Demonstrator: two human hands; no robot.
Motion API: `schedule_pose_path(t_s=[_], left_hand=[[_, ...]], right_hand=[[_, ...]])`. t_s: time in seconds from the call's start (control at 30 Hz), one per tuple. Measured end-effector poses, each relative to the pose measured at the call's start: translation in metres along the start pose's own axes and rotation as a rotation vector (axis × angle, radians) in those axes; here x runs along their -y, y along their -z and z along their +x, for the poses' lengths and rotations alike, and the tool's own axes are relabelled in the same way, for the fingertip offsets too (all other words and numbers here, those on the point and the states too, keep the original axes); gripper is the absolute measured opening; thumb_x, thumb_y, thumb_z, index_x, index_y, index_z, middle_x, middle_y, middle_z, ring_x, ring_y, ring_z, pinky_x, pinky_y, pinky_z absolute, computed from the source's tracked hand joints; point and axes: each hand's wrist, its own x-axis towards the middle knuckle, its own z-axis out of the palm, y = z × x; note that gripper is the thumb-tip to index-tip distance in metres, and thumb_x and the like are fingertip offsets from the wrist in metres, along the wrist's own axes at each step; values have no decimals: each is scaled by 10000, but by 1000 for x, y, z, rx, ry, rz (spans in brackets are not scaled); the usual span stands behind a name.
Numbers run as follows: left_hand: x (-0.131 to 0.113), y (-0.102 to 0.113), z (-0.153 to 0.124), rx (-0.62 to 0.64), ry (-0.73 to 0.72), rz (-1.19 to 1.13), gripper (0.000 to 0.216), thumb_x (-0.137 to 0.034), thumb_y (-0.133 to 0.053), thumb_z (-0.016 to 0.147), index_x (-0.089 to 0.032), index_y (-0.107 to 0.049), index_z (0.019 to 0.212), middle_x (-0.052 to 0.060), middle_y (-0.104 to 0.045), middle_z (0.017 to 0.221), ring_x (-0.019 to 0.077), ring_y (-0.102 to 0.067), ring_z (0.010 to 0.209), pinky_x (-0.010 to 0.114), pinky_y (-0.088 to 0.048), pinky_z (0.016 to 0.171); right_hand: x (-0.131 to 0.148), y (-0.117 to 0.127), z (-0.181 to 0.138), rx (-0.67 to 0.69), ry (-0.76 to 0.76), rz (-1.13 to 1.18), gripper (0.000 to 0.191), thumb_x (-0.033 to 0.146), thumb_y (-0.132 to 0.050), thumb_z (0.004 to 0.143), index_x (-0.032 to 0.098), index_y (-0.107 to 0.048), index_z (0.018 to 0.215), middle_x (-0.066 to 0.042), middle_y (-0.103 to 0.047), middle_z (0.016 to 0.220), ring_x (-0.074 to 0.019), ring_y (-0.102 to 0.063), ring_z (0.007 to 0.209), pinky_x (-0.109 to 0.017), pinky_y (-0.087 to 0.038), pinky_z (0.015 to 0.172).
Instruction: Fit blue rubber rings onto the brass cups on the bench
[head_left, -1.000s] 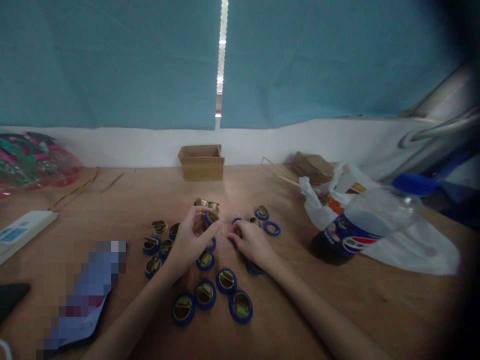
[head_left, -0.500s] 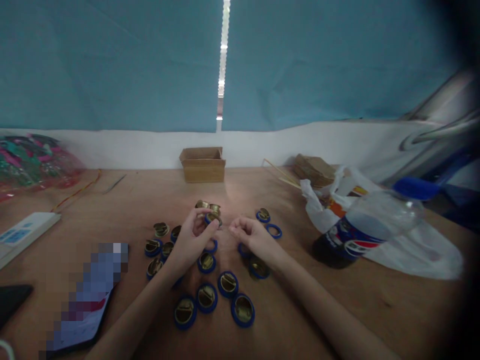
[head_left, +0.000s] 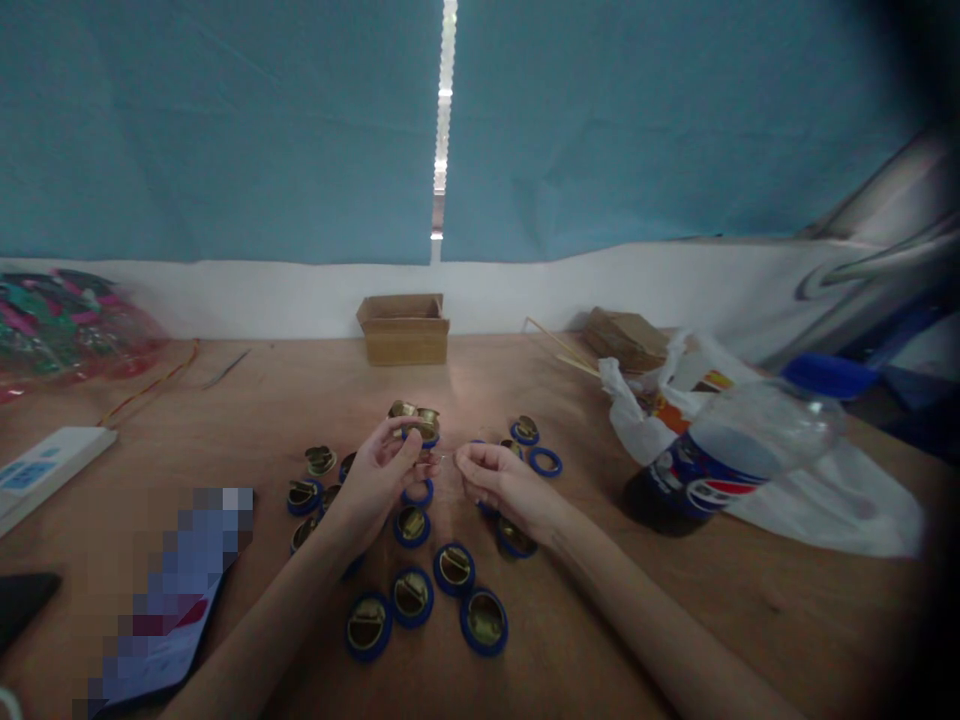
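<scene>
My left hand (head_left: 381,470) is closed, thumb and index finger pinched at the edge of a blue-rimmed brass badge back (head_left: 424,434). Close to its right, my right hand (head_left: 499,478) has its fingertips pressed together; a tiny thin glint shows by them, too small to name. Under and around the hands lie several more badge backs with blue rims, among them one with a pin bar (head_left: 411,596) and another near the front (head_left: 484,621). A bare blue ring (head_left: 545,461) rests right of my right hand. Loose brass pieces (head_left: 321,460) lie to the left.
An open cardboard box (head_left: 406,342) stands at the back. On the right, a cola bottle (head_left: 720,470) leans by a white plastic bag (head_left: 832,515). At left are a phone (head_left: 172,610), a white power strip (head_left: 49,465) and a bag of colourful items (head_left: 67,320).
The right fingertips have shifted slightly left and lower, curling more. The left hand tilts a little, and the badge back it pinches has moved slightly. The pieces on the table stay put.
</scene>
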Motion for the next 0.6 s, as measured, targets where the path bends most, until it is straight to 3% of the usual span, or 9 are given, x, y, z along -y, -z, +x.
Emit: schedule_pose_path(t_s=[0.6], left_hand=[[-5, 1, -1, 37, 52, -145, 356, -323, -716, 759, -125, -571, 1017, 89, -689, 908, 182, -673, 843, 276, -542, 735]], right_hand=[[-3, -1, 0, 48, 18, 103, 366, 454, -733, 704, 158, -517, 705, 53, -410, 606, -68, -340, 517, -227, -202, 491]])
